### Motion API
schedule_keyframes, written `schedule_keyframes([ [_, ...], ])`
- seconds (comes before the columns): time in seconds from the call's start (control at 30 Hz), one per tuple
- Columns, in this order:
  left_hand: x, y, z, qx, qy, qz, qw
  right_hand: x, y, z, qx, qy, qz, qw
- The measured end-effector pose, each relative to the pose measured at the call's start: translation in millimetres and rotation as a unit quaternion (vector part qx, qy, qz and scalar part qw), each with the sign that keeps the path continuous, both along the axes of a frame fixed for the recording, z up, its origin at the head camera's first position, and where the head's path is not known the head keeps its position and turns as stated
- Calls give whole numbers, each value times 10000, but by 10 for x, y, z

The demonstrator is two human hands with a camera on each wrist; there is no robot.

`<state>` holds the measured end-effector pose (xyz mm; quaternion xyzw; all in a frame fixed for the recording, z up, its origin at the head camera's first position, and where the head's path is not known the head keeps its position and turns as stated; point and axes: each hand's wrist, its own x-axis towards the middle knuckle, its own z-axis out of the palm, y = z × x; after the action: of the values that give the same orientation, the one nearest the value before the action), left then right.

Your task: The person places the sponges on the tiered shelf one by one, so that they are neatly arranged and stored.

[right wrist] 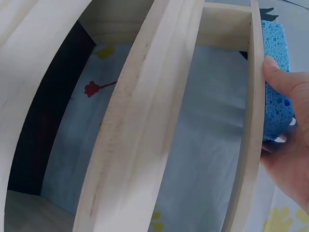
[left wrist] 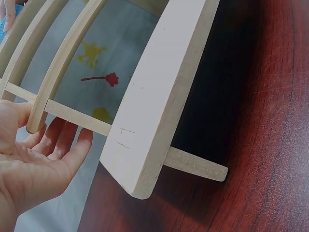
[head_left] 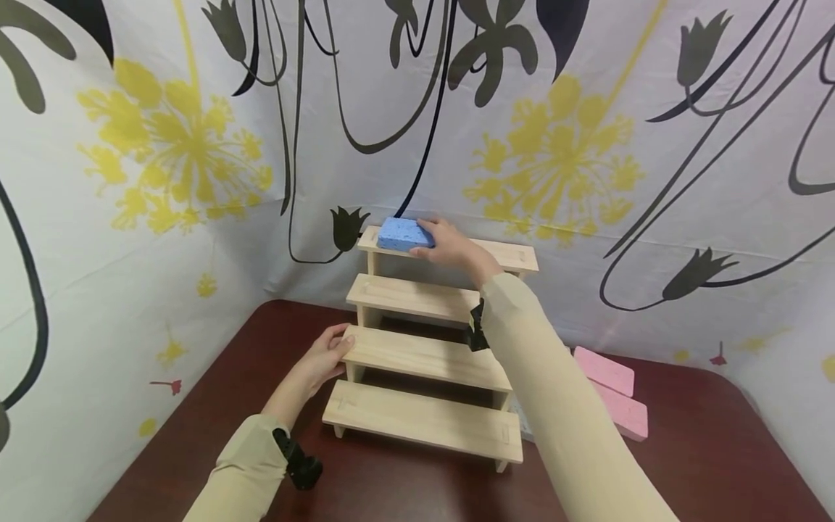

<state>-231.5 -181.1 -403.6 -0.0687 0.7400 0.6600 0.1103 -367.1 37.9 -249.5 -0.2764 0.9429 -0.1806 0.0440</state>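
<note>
A blue sponge (head_left: 399, 233) lies flat toward the left end of the top tier of a pale wooden step shelf (head_left: 424, 355). My right hand (head_left: 450, 245) holds the sponge by its right end, and in the right wrist view the thumb lies along the sponge's (right wrist: 276, 46) near side. My left hand (head_left: 320, 357) grips the left end of the second tier from the bottom. Seen from the left wrist, the fingers of that hand (left wrist: 38, 169) curl under the tier by the side rail, with the thumb partly hidden behind the wood.
Two pink sponges (head_left: 613, 395) lie on the dark red table (head_left: 691, 464), right of the shelf. A pale piece (head_left: 524, 420) beside the shelf is mostly hidden by my right sleeve. A patterned cloth (head_left: 417, 145) hangs close behind the shelf and along the sides.
</note>
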Motion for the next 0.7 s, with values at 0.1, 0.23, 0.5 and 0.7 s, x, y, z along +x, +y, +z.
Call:
schedule_keyframes([
  [0.1, -4, -6, -2, -6, -15, -43, 10000, -14, 10, -9, -12, -44, 26, 10000],
  [0.23, -9, -12, -5, 4, 33, -84, 10000, -16, 1, -8, -88, -75, 21, 9999],
  [0.5, 7, -25, -25, 4, 13, -124, 9999, 9, -38, 0, 93, -124, 12, 9999],
  [0.7, -9, -47, -32, -18, 113, -248, 9996, 29, -26, -10, -54, -162, -94, 9998],
])
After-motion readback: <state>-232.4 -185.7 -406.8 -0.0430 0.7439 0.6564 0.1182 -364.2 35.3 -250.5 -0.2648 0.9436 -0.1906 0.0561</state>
